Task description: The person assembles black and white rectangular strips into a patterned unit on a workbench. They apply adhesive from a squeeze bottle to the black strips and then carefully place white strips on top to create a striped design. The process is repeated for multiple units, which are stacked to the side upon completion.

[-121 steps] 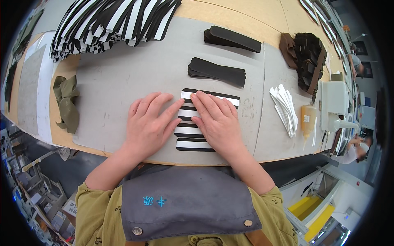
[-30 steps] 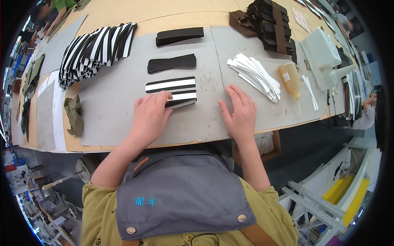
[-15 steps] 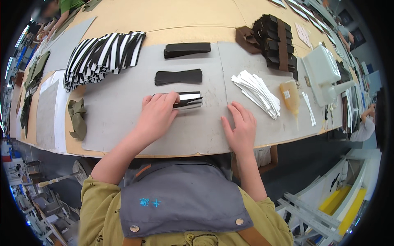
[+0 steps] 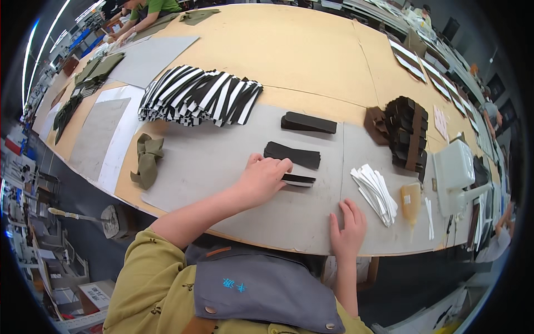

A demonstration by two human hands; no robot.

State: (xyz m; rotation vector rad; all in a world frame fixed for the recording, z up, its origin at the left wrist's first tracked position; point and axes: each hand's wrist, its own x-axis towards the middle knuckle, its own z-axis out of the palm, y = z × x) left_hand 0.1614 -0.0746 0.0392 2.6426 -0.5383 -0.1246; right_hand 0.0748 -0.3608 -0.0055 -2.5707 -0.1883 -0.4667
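Observation:
My left hand (image 4: pixel 265 176) is closed on a small stack of black-and-white strips (image 4: pixel 300 178), whose right end sticks out past my fingers. Just beyond it lies a fan of black strips (image 4: pixel 292 155), and farther back a neater stack of black strips (image 4: pixel 308 123). On the grey board (image 4: pixel 217 172), near its front edge, my right hand (image 4: pixel 349 229) rests empty with fingers stretched out. Close to that hand is a loose pile of white strips (image 4: pixel 374 195). To the right of the pile, an amber glue bottle (image 4: pixel 410 203) lies with its nozzle toward me.
At the back left spreads a big row of black-and-white strips (image 4: pixel 200 97), with olive fabric (image 4: pixel 147 160) nearer me. A strapped dark bundle (image 4: pixel 406 133) and a translucent plastic jug (image 4: pixel 456 172) stand at right. A person in green (image 4: pixel 150 19) works at the far left.
The view has swung, so the table sits lower and farther right. The held stack showed a broad white face; now mostly its dark edge shows. My right hand stays on the board.

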